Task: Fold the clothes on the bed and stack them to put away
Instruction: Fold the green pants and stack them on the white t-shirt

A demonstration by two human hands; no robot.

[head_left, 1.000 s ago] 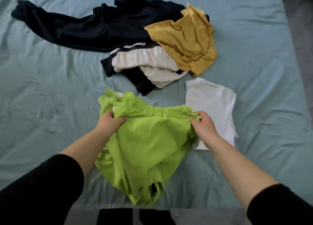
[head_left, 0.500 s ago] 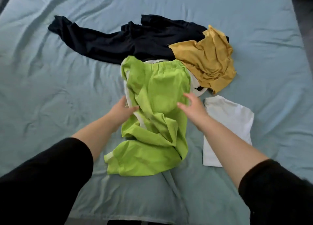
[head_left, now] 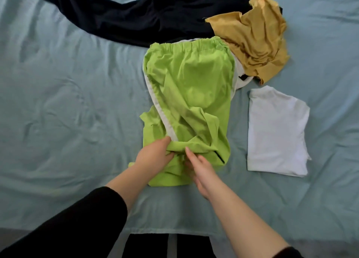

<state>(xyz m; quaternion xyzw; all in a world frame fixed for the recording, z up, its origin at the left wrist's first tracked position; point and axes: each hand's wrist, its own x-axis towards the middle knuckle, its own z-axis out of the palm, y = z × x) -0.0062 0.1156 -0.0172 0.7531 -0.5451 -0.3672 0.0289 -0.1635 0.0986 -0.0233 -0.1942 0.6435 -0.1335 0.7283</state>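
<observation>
The left grip (head_left: 155, 157) pinches a bunched fold at the near end of the green shorts (head_left: 190, 86), thumb on top and fingers tucked out of sight in the cloth. The right grip (head_left: 200, 168) lies beside it with fingers straight, their tips touching the same fold.

The shorts lie lengthwise on the bed (head_left: 68, 102) in front of the person. The elastic waistband is at the far end, overlapping a white-and-black garment (head_left: 240, 77) that peeks out beneath. The legs are rumpled and twisted at the near end, and a white stripe shows along the left edge.

This looks like the flattening step before the fold proper. The legs need untwisting and smoothing, one over the other, before the near end can be brought up to the waistband.

A folded white shirt (head_left: 275, 133) sits to the right, apart from the shorts, and is the likely base of the stack. A mustard top (head_left: 252, 42) and a dark navy garment (head_left: 136, 18) lie unfolded beyond.
</observation>
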